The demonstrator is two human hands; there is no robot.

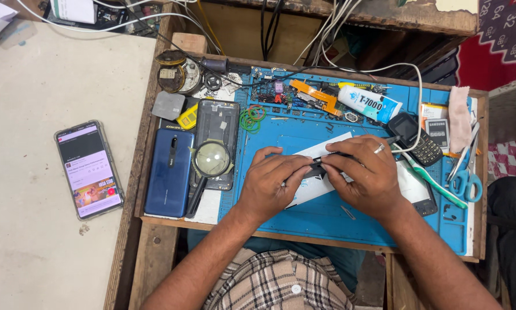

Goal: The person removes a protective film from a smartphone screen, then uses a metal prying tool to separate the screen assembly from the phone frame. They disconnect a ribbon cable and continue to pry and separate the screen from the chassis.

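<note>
Head view. At the centre of my blue work mat (304,218) I pinch a small dark part (320,167) between both hands, above a white sheet of paper (327,150) lying on the mat. My left hand (269,183) closes on the part from nine o'clock, thumb and fingers curled round its near end; my right hand (364,172) grasps it from three o'clock, a ring on one finger. What the part is, I cannot tell, since my fingers cover most of it. At nine o'clock of my hands lies a magnifying glass (211,161) resting on a dark phone frame (217,129), with a blue phone (169,172) just beside it. At twelve o'clock a white glue tube (370,103) lies near an orange flex strip (315,95). At three o'clock sit a small keypad phone (416,138) and blue-handled scissors (464,178). Well apart, at nine o'clock, a lit smartphone (88,169) lies on the pale floor.
</note>
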